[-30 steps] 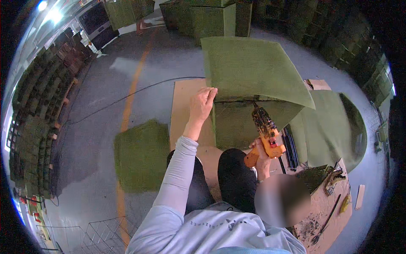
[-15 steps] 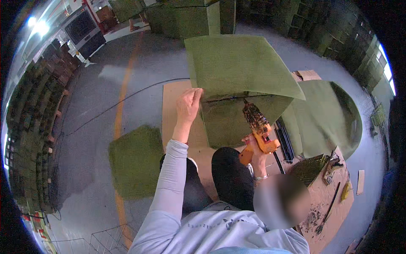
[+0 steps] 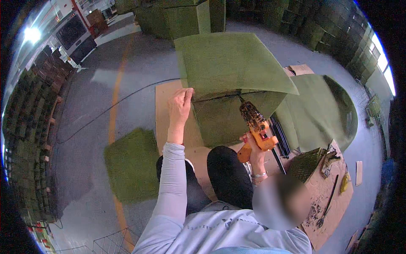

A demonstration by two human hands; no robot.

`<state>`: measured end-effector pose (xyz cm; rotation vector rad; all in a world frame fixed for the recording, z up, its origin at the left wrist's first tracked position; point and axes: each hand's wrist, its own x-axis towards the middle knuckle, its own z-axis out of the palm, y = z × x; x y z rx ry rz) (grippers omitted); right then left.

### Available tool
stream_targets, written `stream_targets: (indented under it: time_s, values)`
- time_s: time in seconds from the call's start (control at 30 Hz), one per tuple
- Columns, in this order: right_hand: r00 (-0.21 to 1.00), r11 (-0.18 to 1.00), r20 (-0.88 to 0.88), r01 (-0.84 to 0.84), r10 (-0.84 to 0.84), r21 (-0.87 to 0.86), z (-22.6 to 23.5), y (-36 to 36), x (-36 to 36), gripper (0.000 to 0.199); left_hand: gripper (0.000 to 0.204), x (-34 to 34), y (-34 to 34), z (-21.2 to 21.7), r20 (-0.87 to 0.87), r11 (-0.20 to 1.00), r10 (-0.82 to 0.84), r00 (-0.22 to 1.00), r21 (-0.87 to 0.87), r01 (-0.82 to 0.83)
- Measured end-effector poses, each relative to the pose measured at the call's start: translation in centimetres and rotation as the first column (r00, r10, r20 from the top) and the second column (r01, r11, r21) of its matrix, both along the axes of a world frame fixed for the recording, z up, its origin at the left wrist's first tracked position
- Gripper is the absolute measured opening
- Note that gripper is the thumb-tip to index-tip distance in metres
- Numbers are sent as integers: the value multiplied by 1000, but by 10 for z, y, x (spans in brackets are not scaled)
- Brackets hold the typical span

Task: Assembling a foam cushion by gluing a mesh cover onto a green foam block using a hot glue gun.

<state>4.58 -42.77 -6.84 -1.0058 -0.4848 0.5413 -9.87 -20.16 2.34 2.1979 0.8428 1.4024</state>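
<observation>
With my left hand (image 3: 180, 103) I pinch the left edge of a thin green mesh sheet (image 3: 224, 61), fingers pressed together. Its upper flap is raised, and a dark line crosses the fold where it meets the lower panel (image 3: 224, 127). My right hand (image 3: 255, 155) is wrapped round the handle of an orange glue gun (image 3: 267, 139). Black residue is caked thickly over the gun's front. Its nozzle points away from me and reaches the dark line under the flap; whether it touches is hard to tell.
Cardboard (image 3: 167, 110) lies beneath the work. Black sticks (image 3: 280, 137) and a curved green sheet (image 3: 325, 114) sit at the right. A stained cardboard piece (image 3: 334, 203) carries tools. A loose green sheet (image 3: 133, 167) is on the floor at left; a cable (image 3: 122, 101) runs behind.
The whole scene has shifted slightly left in view. Against the sheet, the glue gun has moved a little to the right along the dark line. Both hands keep their grips.
</observation>
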Motion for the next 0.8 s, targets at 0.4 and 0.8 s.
stream_targets:
  time_s: [0.4, 0.8]
  values:
    - [999, 997, -1, 40, -41, -66, 10, -6, 2, 16, 32, -3, 8, 2, 8, 1000, -29, 1000, -4, 29]
    - [992, 993, -39, 118, -118, -1, 16, -10, 12, 23, 30, 2, 7, -1, 11, 997, -28, 1000, -74, 29]
